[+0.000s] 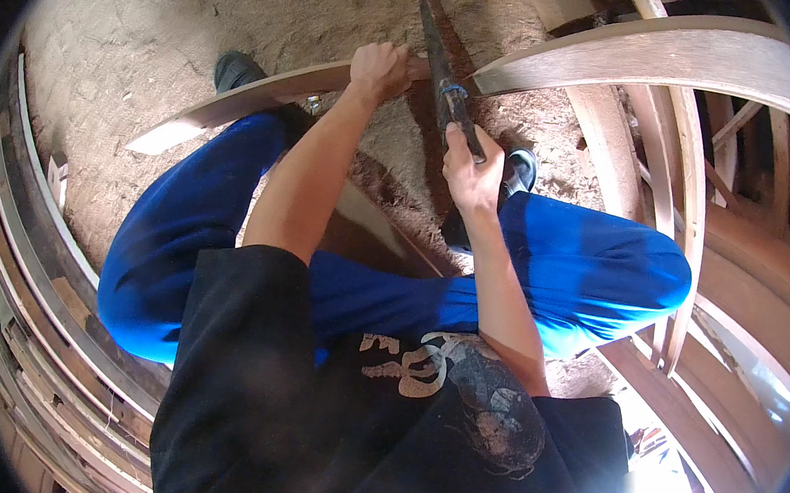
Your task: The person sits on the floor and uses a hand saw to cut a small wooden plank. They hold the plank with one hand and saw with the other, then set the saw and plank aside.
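Note:
My right hand point(475, 171) is wrapped round the dark handle of a handsaw point(438, 53), whose long narrow blade points away from me. A blue tie or cord shows where the blade meets the handle. Just left of the saw, my left hand point(379, 69) is closed over a long wooden board point(282, 86), which slants down to the left above my left shin. A second, wider stretch of board point(646, 57) runs from beside the saw to the far right. Whether the two stretches join behind the saw, I cannot tell.
Dusty ground point(149, 47) spreads ahead. Stacked timber point(51, 310) lies along my left, and more wooden pieces point(752, 250) crowd the right. My bent legs in blue trousers point(590, 273) flank another board point(373, 226) between them. Dark shoes point(236, 71) rest on the ground.

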`<state>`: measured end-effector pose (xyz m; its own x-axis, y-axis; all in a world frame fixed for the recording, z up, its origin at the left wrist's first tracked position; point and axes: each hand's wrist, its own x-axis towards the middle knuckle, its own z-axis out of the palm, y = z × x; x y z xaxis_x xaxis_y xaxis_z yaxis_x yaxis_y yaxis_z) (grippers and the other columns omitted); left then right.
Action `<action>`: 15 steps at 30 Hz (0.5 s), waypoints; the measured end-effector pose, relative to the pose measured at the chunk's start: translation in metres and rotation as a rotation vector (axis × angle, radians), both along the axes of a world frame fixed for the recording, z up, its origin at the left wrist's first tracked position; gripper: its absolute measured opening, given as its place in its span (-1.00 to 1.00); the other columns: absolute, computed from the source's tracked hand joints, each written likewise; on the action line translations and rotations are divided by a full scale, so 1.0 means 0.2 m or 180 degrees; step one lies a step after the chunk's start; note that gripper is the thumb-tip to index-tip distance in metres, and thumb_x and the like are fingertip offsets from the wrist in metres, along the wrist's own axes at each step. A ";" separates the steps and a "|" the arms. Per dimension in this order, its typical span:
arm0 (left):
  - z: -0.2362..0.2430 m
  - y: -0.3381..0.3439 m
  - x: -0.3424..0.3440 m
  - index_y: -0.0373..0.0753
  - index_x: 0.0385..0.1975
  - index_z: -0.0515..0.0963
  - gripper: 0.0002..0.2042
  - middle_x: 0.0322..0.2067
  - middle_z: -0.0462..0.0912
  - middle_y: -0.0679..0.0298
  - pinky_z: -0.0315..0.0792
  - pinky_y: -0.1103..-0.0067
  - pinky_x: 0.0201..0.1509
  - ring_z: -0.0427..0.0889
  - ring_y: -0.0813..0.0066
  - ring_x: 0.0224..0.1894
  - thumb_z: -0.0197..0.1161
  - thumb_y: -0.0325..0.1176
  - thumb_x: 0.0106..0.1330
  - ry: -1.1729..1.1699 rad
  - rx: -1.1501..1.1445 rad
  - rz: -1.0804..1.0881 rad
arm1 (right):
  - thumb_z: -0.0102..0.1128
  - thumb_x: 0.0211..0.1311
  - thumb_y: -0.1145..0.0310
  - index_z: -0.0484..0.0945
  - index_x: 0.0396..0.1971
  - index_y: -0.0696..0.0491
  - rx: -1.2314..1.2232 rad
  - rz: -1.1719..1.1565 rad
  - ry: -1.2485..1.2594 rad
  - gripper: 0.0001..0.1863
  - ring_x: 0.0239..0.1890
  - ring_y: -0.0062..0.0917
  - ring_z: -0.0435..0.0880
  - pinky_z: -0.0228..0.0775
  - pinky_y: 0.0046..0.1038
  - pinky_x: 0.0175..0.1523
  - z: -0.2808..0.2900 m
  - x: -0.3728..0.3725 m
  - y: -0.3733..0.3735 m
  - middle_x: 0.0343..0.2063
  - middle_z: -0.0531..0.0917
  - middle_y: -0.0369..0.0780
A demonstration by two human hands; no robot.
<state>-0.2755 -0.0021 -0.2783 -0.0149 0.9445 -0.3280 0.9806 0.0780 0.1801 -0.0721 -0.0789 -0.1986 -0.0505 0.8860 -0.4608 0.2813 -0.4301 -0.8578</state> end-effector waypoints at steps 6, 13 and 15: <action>0.02 0.00 -0.04 -0.15 -0.22 0.68 -0.71 -0.34 0.74 0.07 0.61 0.26 -0.22 0.75 0.08 -0.26 0.24 -0.10 0.22 -0.0017 0.0057 -0.0015 | 0.22 0.30 0.37 0.50 -0.51 0.19 0.0379 0.0292 -0.0112 -0.76 -0.60 -0.69 0.38 0.25 -0.43 -0.49 0.16 0.08 -0.23 -0.71 0.46 -0.22; 0.02 0.02 -0.03 -0.15 -0.31 0.71 -0.69 -0.33 0.75 0.10 0.63 0.28 -0.19 0.75 0.11 -0.23 0.24 -0.05 0.20 0.0166 0.0049 -0.0017 | 0.21 0.31 0.44 0.45 -0.55 0.18 -0.0002 0.0272 -0.0165 -0.76 -0.62 -0.75 0.29 0.16 -0.49 -0.54 0.41 0.22 -0.47 -0.74 0.36 -0.29; -0.01 0.01 -0.03 -0.15 -0.31 0.71 -0.68 -0.33 0.75 0.10 0.63 0.27 -0.19 0.75 0.11 -0.23 0.25 -0.03 0.19 0.0131 0.0052 0.0044 | 0.21 0.30 0.43 0.45 -0.56 0.17 0.0013 0.0295 -0.0109 -0.76 -0.63 -0.76 0.29 0.15 -0.49 -0.55 0.41 0.25 -0.47 -0.74 0.38 -0.30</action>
<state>-0.2821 0.0002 -0.2811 -0.0411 0.9493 -0.3115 0.9860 0.0890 0.1411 -0.0230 -0.1737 -0.1171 -0.1165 0.8802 -0.4601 0.3488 -0.3975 -0.8487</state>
